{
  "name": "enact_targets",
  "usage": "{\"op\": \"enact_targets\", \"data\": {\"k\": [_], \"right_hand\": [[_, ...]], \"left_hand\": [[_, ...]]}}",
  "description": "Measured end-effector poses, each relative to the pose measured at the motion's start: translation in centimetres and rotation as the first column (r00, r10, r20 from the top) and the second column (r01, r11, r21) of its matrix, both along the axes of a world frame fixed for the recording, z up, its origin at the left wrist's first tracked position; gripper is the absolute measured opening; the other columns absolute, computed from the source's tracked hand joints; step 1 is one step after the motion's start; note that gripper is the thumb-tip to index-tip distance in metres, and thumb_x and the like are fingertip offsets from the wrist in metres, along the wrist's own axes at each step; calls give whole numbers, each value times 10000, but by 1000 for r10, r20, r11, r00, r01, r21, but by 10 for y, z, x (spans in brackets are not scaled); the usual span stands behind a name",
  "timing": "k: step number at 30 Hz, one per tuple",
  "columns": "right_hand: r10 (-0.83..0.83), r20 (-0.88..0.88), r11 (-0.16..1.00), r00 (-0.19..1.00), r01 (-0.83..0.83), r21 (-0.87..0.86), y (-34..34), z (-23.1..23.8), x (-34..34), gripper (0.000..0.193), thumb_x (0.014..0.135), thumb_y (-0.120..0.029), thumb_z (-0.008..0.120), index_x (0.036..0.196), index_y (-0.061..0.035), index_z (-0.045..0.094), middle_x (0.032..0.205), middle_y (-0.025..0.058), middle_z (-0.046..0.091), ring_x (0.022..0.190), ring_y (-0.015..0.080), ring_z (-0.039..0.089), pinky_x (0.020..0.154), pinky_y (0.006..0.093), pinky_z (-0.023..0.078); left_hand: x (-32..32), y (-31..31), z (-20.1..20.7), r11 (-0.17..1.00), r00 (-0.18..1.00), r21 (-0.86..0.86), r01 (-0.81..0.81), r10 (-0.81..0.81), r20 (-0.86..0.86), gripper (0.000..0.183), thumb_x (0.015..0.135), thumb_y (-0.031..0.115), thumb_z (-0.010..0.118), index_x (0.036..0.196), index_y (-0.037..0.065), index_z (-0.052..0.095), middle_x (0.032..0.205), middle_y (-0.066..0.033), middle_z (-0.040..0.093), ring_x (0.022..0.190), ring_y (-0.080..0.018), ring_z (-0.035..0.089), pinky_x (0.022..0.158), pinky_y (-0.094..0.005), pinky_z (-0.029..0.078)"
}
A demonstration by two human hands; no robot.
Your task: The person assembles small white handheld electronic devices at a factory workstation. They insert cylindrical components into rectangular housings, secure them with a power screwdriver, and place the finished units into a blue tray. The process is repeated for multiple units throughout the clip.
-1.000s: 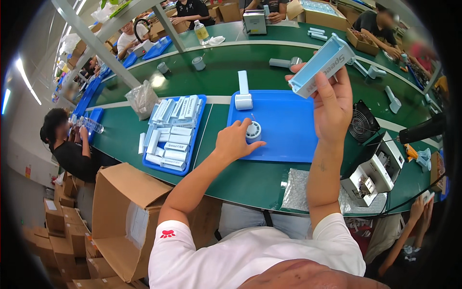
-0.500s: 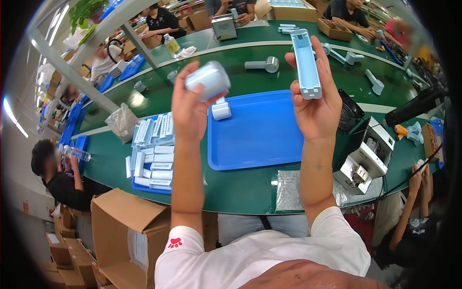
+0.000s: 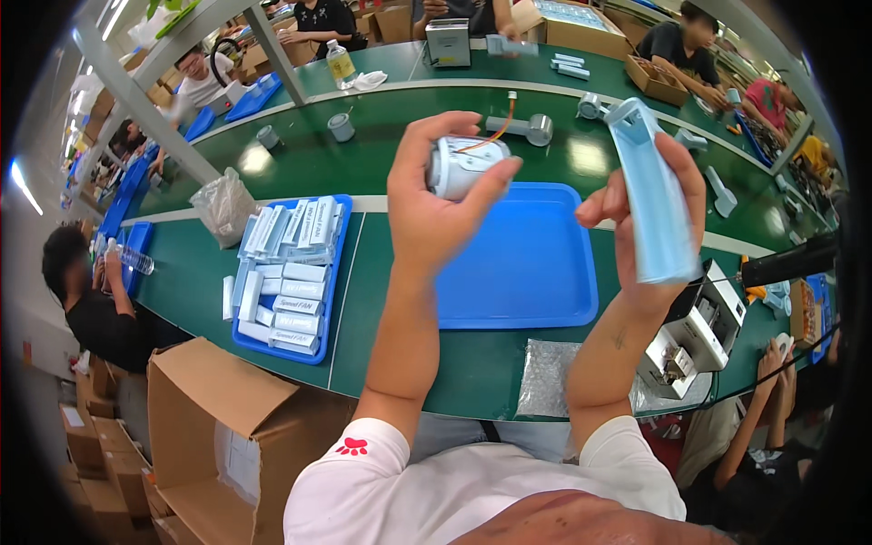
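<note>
My left hand [image 3: 420, 211] is closed around a round pale fan head [image 3: 466, 165]. Its open side shows screws, and an orange wire with a small white plug rises from it. To the right, my right hand [image 3: 688, 186] grips a long light-blue handle shell [image 3: 647, 195], hollow side visible, tilted and slightly blurred. The two parts are apart, both raised above the table. Below and between my hands lies a blue tray [image 3: 513, 263], partly covered by my left arm.
At left, another blue tray [image 3: 338, 263] holds several pale handle pieces, beside a clear plastic bag [image 3: 223, 209]. Bubble wrap [image 3: 547, 377] lies at the front edge; a white metal device [image 3: 695, 336] stands right. Fan parts [image 3: 341, 127] sit on the green line [image 3: 391, 109]. Co-workers sit around.
The fan head has turned in my left hand, so its wire and screws now show. My right hand has moved right and lower, tilting the handle shell. The view has shifted somewhat.
</note>
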State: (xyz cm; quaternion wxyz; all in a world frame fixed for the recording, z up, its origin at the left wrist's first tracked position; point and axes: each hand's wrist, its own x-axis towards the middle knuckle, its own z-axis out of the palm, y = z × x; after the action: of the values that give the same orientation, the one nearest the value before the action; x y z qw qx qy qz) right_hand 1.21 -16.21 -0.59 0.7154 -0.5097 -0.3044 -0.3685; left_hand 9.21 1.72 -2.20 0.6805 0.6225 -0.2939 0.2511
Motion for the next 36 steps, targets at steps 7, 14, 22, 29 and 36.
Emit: {"op": "enact_targets", "data": {"k": [7,14,22,29,36], "right_hand": [[-116,-188,975,975,148,164,-2,-9,10,552,1098,-406,469,1312,99,528,904,130,623,477,79,451,420,241,371],[21,-331,964,943,69,257,-4,-1,6,574,1106,-455,428,1243,86,565,761,47,597,446,33,324,419,208,252],[161,-365,952,917,-47,303,-9,-5,9,523,1107,-419,434,1208,72,583,905,88,667,446,30,331,409,207,247],[183,-374,962,909,-88,258,-1,-1,4,483,1088,-393,499,1172,62,636,759,64,652,483,61,438,428,227,305],[-62,-304,992,951,93,89,8,-6,3,506,1098,-385,451,1255,88,539,985,166,673,497,72,478,430,232,372]], "left_hand": [[0,7,1,979,976,173,103,-133,174,641,644,93,961,1203,28,654,1115,-89,666,1019,-156,667,868,-299,572],[-11,6,5,924,947,274,267,-304,104,836,603,118,987,1339,18,606,1118,-106,683,1036,-161,677,897,-307,573],[-14,6,6,915,947,319,246,-297,124,887,591,146,1003,1365,23,587,1115,-105,687,1014,-155,679,881,-301,576],[-11,7,4,936,953,301,182,-243,180,876,601,140,998,1367,30,588,1116,-98,683,1008,-151,675,870,-296,578],[-8,8,4,972,975,196,127,-159,154,852,611,108,983,1365,43,592,1116,-97,674,1017,-155,670,855,-300,584]]}}
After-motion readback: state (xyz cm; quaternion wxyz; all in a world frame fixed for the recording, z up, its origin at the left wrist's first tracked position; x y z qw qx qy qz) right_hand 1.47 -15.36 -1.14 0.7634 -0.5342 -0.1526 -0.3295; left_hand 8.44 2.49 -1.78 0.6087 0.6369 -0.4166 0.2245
